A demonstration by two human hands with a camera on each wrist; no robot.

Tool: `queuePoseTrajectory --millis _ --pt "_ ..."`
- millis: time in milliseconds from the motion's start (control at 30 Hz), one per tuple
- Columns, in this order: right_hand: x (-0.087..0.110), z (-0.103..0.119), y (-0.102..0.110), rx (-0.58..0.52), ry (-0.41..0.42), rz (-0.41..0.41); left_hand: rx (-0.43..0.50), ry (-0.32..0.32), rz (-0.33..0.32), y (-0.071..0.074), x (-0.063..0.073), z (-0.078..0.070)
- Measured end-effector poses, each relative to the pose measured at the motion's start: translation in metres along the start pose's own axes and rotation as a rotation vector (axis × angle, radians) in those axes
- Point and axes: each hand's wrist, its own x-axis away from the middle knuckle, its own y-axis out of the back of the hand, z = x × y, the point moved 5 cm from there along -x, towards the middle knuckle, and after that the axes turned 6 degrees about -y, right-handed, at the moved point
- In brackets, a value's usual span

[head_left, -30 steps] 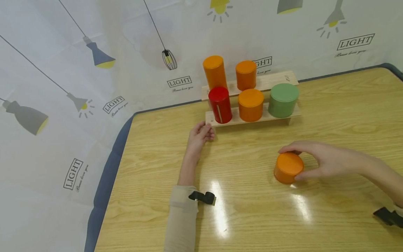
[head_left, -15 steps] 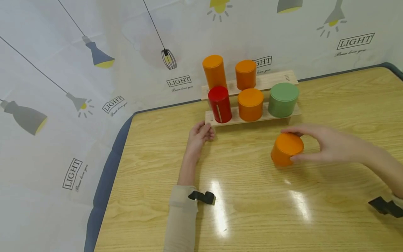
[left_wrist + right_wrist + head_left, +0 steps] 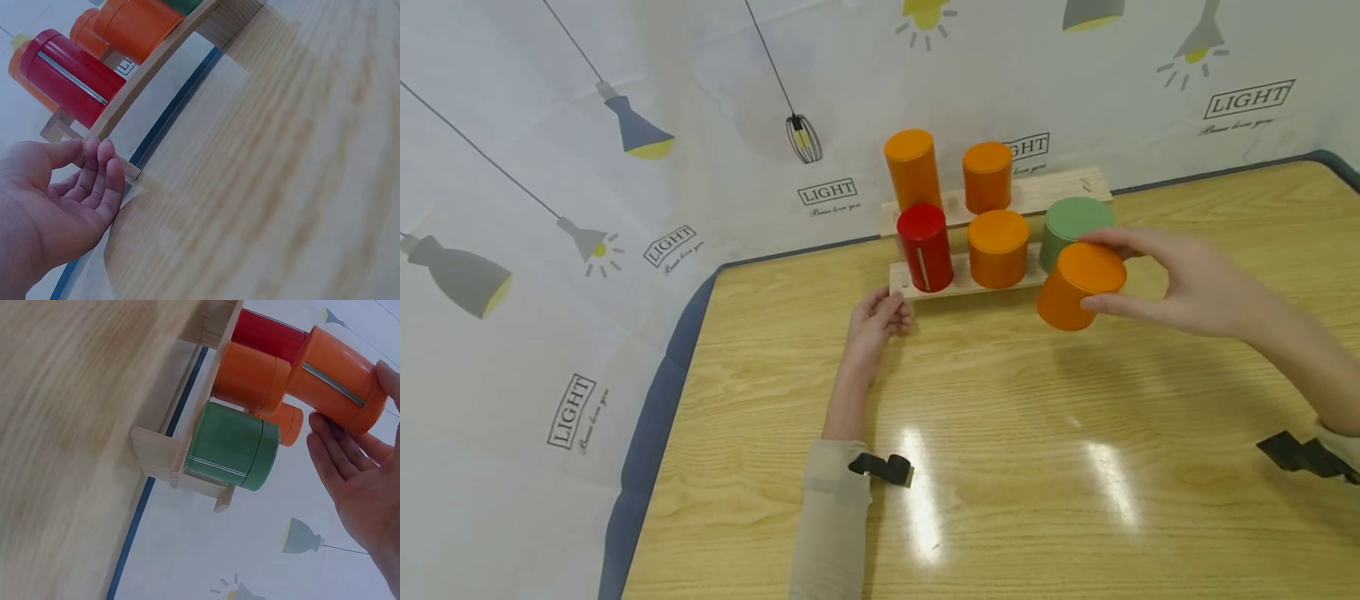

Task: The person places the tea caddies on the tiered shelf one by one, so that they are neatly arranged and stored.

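My right hand (image 3: 1195, 283) grips an orange canister (image 3: 1067, 296), slightly tilted, above the table and in front of the shelf's right end. In the head view it partly covers the green canister (image 3: 1063, 227); the right wrist view shows this held canister (image 3: 334, 378) raised above the lower step. My left hand (image 3: 871, 329) pinches the left end of the two-step wooden shelf (image 3: 958, 285), thumb on top, as the left wrist view also shows. On the lower step stand a red canister (image 3: 927, 254), an orange canister (image 3: 997, 257) and the green one.
A tall orange canister (image 3: 913, 171) and a shorter orange canister (image 3: 988, 183) stand on the upper step. To their right is bare wood (image 3: 1063, 192). Behind the wooden table (image 3: 985, 467) hangs a white lamp-print sheet (image 3: 715, 100). Dark blue edging (image 3: 658, 417) borders the table.
My right hand has lifted the orange canister off the table and carried it forward to the shelf, in front of the green canister. My left hand stays on the shelf's end.
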Motion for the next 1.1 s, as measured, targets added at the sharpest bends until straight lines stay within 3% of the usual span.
queuePoseTrajectory --millis 267,567,900,1100 --pt "-0.018 -0.003 0.016 0.037 -0.159 -0.089 0.009 -0.002 -0.004 0.0 -0.001 0.001" --pt "-0.049 -0.012 0.033 0.028 -0.18 -0.221 -0.005 -0.01 -0.005 0.0 -0.001 0.0" --pt "-0.078 -0.037 0.036 0.001 -0.314 -0.217 -0.016 -0.015 -0.008 0.0 -0.001 0.0" --pt "-0.09 -0.049 0.035 0.0 -0.35 -0.227 -0.012 -0.013 -0.001 0.001 -0.001 0.001"
